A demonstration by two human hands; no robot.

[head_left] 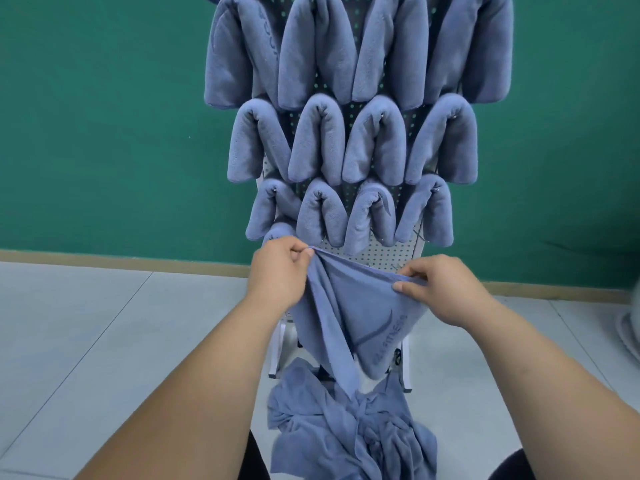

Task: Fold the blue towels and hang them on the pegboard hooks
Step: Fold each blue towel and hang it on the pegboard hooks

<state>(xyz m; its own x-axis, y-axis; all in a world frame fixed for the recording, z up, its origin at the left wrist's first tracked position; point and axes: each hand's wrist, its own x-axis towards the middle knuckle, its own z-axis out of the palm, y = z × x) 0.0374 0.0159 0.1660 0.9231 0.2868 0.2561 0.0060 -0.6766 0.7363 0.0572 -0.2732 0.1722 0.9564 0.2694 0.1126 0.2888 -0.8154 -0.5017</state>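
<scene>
A blue towel hangs spread between my hands in front of the lower part of the white pegboard. My left hand pinches its upper left corner. My right hand pinches the top edge on the right. The towel sags in folds below, with dark lettering near its right side. Several folded blue towels hang over hooks in three rows higher on the board. One more folded towel peeks out just above my left hand.
A heap of loose blue towels lies on the tiled floor at the foot of the pegboard stand. A green wall stands behind. Something white sits at the right edge.
</scene>
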